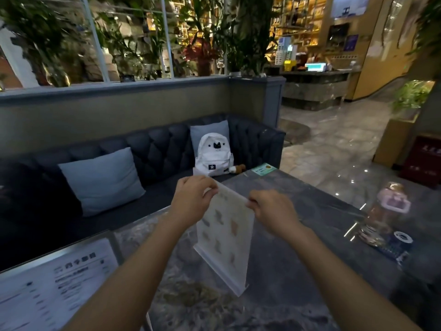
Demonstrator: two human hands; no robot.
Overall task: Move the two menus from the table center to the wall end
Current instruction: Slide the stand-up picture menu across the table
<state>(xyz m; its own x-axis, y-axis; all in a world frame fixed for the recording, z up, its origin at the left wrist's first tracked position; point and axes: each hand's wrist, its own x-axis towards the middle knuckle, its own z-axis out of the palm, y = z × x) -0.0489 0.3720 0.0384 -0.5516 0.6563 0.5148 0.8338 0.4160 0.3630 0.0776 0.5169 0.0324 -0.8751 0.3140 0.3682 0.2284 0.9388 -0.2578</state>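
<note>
An upright acrylic menu stand with a pale sheet of small pictures stands over the dark marble table. My left hand pinches its top left corner and my right hand pinches its top right corner. Its base sits at or just above the tabletop; I cannot tell which. A second menu, a white printed sheet in a clear holder, leans at the table's near left edge, untouched.
A clear bottle with a pink lid and a small dark device sit at the table's right. A green card lies at the far end. A dark sofa with cushions and a white backpack runs along the left.
</note>
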